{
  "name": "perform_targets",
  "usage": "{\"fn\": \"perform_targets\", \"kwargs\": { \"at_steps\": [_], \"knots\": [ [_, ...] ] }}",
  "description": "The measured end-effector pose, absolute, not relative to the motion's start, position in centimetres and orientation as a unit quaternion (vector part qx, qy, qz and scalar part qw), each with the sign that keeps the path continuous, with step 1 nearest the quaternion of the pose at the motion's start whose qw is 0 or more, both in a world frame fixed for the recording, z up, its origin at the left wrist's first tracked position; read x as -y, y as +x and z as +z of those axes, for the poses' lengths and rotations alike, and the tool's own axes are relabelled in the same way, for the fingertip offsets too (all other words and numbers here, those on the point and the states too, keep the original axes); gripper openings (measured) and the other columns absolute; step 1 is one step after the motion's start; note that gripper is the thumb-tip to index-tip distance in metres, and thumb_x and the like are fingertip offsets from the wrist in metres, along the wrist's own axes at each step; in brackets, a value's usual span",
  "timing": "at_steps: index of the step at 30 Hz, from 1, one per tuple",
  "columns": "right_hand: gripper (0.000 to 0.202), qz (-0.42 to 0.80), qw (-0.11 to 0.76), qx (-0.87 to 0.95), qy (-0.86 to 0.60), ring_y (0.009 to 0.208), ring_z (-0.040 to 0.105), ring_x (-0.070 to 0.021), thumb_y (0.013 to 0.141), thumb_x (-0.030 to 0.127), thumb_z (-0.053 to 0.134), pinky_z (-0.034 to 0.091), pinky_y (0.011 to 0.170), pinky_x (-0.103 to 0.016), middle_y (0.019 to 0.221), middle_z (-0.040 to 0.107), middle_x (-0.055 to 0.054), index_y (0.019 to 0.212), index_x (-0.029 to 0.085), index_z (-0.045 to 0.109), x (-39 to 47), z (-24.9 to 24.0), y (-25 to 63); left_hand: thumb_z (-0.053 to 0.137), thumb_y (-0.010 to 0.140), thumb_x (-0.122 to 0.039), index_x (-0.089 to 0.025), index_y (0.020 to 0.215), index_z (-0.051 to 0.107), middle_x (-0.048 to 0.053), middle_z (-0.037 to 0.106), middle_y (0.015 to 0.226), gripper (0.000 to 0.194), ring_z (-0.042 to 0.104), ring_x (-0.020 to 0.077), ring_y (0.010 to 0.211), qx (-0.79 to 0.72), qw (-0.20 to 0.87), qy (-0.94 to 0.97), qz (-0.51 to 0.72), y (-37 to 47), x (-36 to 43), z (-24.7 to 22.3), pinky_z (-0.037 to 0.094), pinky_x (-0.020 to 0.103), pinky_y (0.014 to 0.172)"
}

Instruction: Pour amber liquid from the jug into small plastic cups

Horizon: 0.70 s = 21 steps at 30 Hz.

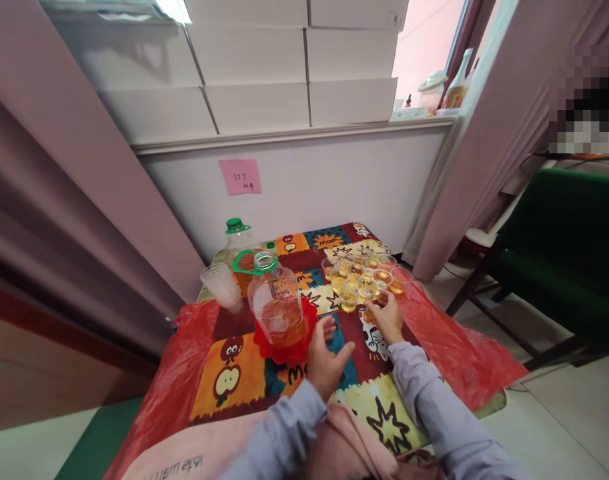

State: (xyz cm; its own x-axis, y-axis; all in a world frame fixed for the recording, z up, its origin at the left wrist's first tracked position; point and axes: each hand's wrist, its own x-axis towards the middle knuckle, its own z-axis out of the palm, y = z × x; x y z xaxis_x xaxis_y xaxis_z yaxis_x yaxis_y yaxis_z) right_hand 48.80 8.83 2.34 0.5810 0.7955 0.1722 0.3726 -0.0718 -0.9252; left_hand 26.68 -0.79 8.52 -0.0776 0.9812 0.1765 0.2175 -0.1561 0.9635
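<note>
My left hand (329, 360) is over the table with its fingers apart and nothing in it, just right of a clear plastic jug (278, 303). That jug has a green handle, an uncapped mouth and some amber liquid inside. It stands on a red scalloped dish (310, 319). My right hand (388, 316) reaches to the front of a cluster of clear plastic cups (349, 297) holding yellow liquid. Its fingers are spread, close to the front cups; whether they touch one, I cannot tell.
Behind the open jug is a second jug (237, 237) with a green cap. A leaning stack of clear cups (221, 285) stands at left. A small green cap (271, 245) lies near the back. Red plastic sheeting (449, 340) hangs over the table's sides; a green chair (564, 247) is at right.
</note>
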Motion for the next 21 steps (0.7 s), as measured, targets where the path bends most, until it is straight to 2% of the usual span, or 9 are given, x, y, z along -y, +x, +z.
{"fn": "perform_targets", "kwargs": {
  "at_steps": [4, 9, 14, 17, 21],
  "knots": [
    [0.068, 0.179, 0.520, 0.433, -0.714, 0.109, 0.078, -0.0332, 0.072, 0.058, 0.078, 0.059, 0.098, -0.047, 0.126, 0.079, -0.018, 0.127, 0.020, 0.066, -9.1, 2.2, 48.3, 0.089, 0.065, -0.029, -0.020, 0.126, 0.060, 0.018, 0.069, 0.134, 0.068, 0.072, 0.0328, 0.119, -0.568, 0.364, 0.519, 0.525, 31.7, -5.4, 7.5, 0.055, 0.053, 0.107],
    [0.064, 0.162, 0.490, 0.452, -0.728, 0.103, 0.079, -0.0327, 0.075, 0.056, 0.077, 0.058, 0.091, -0.043, 0.116, 0.082, -0.014, 0.128, 0.022, 0.067, -9.7, 2.7, 47.7, 0.089, 0.056, -0.017, -0.022, 0.116, 0.058, 0.016, 0.070, 0.129, 0.068, 0.067, 0.0364, 0.129, -0.596, 0.350, 0.483, 0.537, 33.8, -9.2, 5.8, 0.052, 0.055, 0.111],
    [0.063, 0.147, 0.469, 0.461, -0.739, 0.100, 0.077, -0.0327, 0.079, 0.058, 0.073, 0.056, 0.087, -0.042, 0.111, 0.082, -0.014, 0.131, 0.021, 0.070, -9.8, 3.6, 47.3, 0.092, 0.056, -0.023, -0.023, 0.110, 0.059, 0.011, 0.076, 0.113, 0.063, 0.075, 0.0323, 0.111, -0.585, 0.366, 0.490, 0.533, 34.5, -10.4, 5.7, 0.056, 0.050, 0.104],
    [0.057, 0.148, 0.471, 0.470, -0.732, 0.098, 0.076, -0.0318, 0.081, 0.059, 0.069, 0.056, 0.087, -0.041, 0.107, 0.081, -0.014, 0.122, 0.020, 0.074, -9.4, 4.3, 47.3, 0.093, 0.058, -0.028, -0.023, 0.104, 0.062, 0.010, 0.077, 0.109, 0.056, 0.076, 0.0317, 0.107, -0.575, 0.374, 0.504, 0.526, 34.5, -10.4, 6.5, 0.057, 0.050, 0.102],
    [0.060, 0.150, 0.492, 0.479, -0.712, 0.104, 0.076, -0.0344, 0.079, 0.063, 0.070, 0.058, 0.094, -0.047, 0.117, 0.080, -0.018, 0.118, 0.017, 0.072, -8.1, 5.6, 47.7, 0.093, 0.057, -0.027, -0.022, 0.100, 0.064, 0.010, 0.078, 0.107, 0.052, 0.076, 0.0307, 0.106, -0.550, 0.389, 0.529, 0.515, 33.3, -8.7, 8.3, 0.057, 0.048, 0.100]
  ]
}}
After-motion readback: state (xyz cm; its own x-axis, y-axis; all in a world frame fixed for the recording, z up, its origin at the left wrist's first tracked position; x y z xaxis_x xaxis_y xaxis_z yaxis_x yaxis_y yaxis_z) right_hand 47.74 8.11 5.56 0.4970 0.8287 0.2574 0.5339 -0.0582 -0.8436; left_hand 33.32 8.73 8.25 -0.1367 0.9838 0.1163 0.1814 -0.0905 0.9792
